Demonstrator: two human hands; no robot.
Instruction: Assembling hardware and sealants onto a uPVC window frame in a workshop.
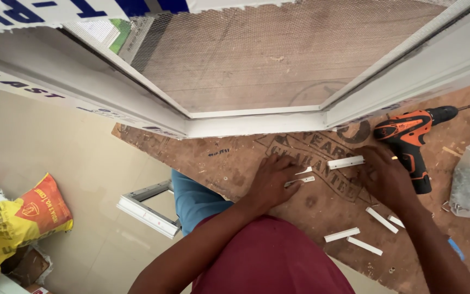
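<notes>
Left hand lies flat on the workboard, fingers pinching a short white strip. Right hand grasps another white strip beside the orange drill; window frame spans the far edge.

both forearms extend forward from the torso; left hand lies palm-down, fingers spread and slightly curled; right hand palm-down, fingers bent, set well apart from the left.

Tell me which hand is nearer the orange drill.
Right. The right hand lies beside the orange drill, at its handle; the left hand rests well off to its left, on small white strips.
</notes>
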